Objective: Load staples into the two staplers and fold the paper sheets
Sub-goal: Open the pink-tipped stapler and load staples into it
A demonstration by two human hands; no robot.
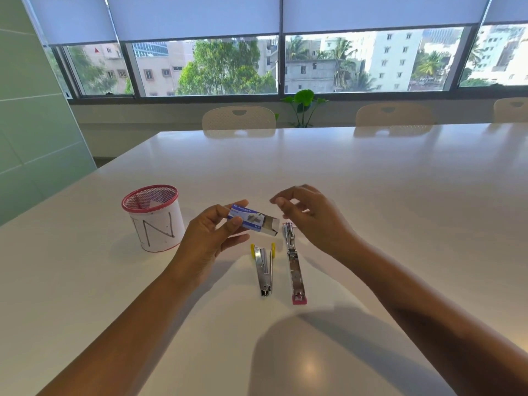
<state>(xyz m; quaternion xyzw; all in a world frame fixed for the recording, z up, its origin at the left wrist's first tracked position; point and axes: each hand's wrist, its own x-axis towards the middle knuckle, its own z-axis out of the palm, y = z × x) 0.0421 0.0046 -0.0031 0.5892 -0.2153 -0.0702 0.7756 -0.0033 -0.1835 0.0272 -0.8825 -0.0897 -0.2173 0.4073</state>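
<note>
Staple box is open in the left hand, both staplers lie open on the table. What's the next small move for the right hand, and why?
Probably bring the right hand to the open end of the staple box and draw out a strip. The left hand holds the box with its flap open toward the right hand, which hovers beside it holding nothing. The yellow stapler and pink stapler lie opened below.

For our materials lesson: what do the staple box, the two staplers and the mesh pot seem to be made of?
Staple box: printed card, apparently; thin folded flap at the open end.
Yellow-tipped stapler and pink-ended stapler: shiny bare metal with bright reflections; coloured ends probably plastic.
Mesh pot: red wire mesh, likely painted metal, wrapped in white paper.
</note>
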